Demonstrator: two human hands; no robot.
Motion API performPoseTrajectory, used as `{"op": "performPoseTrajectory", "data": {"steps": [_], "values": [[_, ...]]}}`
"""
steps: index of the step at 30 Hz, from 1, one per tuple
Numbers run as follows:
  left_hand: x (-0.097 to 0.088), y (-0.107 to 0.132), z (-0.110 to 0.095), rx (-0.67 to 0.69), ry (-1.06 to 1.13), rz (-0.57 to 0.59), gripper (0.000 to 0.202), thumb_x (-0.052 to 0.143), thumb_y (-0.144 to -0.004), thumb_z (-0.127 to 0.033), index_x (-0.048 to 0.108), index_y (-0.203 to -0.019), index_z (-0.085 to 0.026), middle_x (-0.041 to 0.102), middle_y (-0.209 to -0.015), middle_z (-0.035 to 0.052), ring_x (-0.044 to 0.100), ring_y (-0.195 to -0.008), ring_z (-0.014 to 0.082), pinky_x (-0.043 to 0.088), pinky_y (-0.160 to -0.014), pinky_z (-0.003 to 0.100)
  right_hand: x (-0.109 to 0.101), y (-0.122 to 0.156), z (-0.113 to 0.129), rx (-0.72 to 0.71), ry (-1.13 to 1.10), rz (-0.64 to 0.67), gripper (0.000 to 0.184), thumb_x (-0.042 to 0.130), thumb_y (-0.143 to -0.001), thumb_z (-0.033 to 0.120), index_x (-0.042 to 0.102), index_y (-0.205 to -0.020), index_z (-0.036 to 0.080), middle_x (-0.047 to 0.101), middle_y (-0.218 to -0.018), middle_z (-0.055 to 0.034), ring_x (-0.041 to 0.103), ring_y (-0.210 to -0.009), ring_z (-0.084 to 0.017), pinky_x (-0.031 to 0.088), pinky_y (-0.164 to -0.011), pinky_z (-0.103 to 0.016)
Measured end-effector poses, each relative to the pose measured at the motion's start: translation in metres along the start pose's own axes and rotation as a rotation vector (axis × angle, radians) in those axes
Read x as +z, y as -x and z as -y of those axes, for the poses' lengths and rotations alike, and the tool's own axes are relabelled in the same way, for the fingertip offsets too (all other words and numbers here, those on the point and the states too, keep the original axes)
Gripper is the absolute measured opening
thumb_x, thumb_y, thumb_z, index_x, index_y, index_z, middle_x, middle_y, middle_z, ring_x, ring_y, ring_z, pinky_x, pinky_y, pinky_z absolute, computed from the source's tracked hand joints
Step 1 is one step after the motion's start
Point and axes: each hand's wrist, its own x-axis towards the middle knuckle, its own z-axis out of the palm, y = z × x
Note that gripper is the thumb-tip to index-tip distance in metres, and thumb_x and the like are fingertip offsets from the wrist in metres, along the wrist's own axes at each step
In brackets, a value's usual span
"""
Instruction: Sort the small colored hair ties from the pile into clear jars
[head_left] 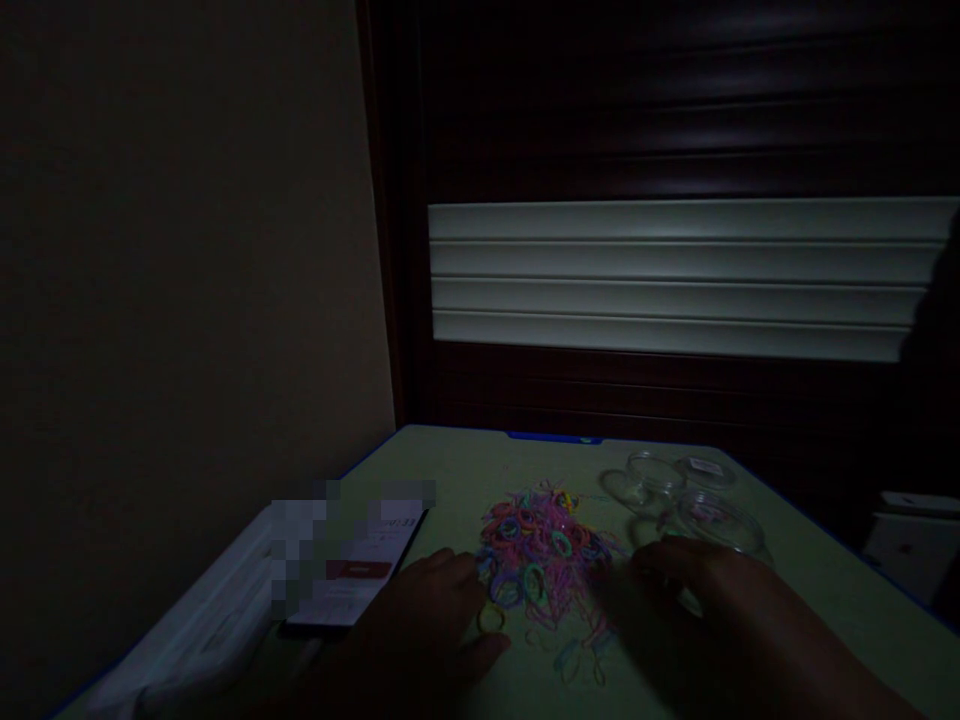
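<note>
A loose heap of small coloured hair ties (551,550), mostly pink, purple and green, lies on the pale green tabletop. My left hand (431,615) is at its left edge, thumb apart from the fingers. A yellow hair tie (491,619) lies between that thumb and the fingers, apparently on the table. To the right of the heap, my right hand (701,580) has its fingers curled downward and drawn together. Deep shadow hides what its fingertips hold, if anything. Just beyond this hand stands a round clear plastic container (724,520) with some pinkish content.
Another clear round container (654,475) and a clear lid with a label (706,470) sit farther back. At left are a lit phone (356,575) and a white box-like object (202,610). The table (457,455) has a blue edge; wall and dark panelling rise behind.
</note>
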Motion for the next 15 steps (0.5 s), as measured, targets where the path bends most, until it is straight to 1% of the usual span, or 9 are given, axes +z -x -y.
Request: {"op": "performPoseTrajectory", "data": {"steps": [2, 6, 10, 13, 15], "values": [[0.001, 0.0, 0.001, 0.01, 0.001, 0.019, 0.008, 0.057, -0.075, -0.018, 0.063, -0.079, -0.015, 0.063, -0.084, 0.0065, 0.057, -0.079, 0.0213, 0.045, -0.068, 0.031, 0.0, 0.001, 0.001, -0.007, -0.008, -0.012, 0.025, 0.043, -0.083, 0.025, 0.056, -0.062, 0.022, 0.061, -0.065, -0.001, 0.057, -0.055, -0.014, 0.038, -0.046, -0.022], [-0.001, -0.001, 0.0, 0.049, 0.022, 0.018, 0.012, 0.053, -0.076, -0.013, 0.063, -0.083, -0.016, 0.062, -0.087, 0.0061, 0.056, -0.081, 0.0211, 0.045, -0.071, 0.031, -0.001, 0.002, 0.003, -0.009, 0.001, -0.037, 0.026, 0.043, -0.083, 0.025, 0.056, -0.062, 0.022, 0.06, -0.062, -0.0016, 0.056, -0.053, -0.013, 0.037, -0.045, -0.023], [-0.003, -0.004, -0.002, 0.051, -0.015, 0.068, 0.016, 0.049, -0.078, -0.007, 0.063, -0.078, -0.015, 0.062, -0.083, 0.0056, 0.056, -0.076, 0.0192, 0.044, -0.066, 0.028, -0.002, 0.002, 0.0, -0.038, -0.001, 0.002, 0.026, 0.041, -0.084, 0.025, 0.057, -0.065, 0.021, 0.061, -0.066, -0.0014, 0.057, -0.056, -0.013, 0.037, -0.047, -0.022], [0.002, -0.008, -0.002, 0.061, -0.073, 0.091, 0.021, 0.045, -0.078, -0.001, 0.062, -0.074, -0.014, 0.061, -0.079, 0.0058, 0.055, -0.073, 0.0181, 0.044, -0.067, 0.027, -0.002, 0.002, -0.001, -0.041, 0.007, -0.012, 0.026, 0.04, -0.084, 0.026, 0.057, -0.065, 0.021, 0.061, -0.066, -0.0014, 0.056, -0.056, -0.012, 0.036, -0.047, -0.022], [0.009, -0.008, 0.001, 0.088, -0.08, 0.074, 0.025, 0.042, -0.077, 0.002, 0.061, -0.074, -0.015, 0.061, -0.079, 0.0061, 0.054, -0.073, 0.018, 0.044, -0.069, 0.027, -0.002, 0.002, 0.0, -0.046, -0.002, -0.021, 0.026, 0.041, -0.084, 0.026, 0.055, -0.063, 0.021, 0.059, -0.064, -0.0002, 0.054, -0.054, -0.012, 0.034, -0.047, -0.022]]}}
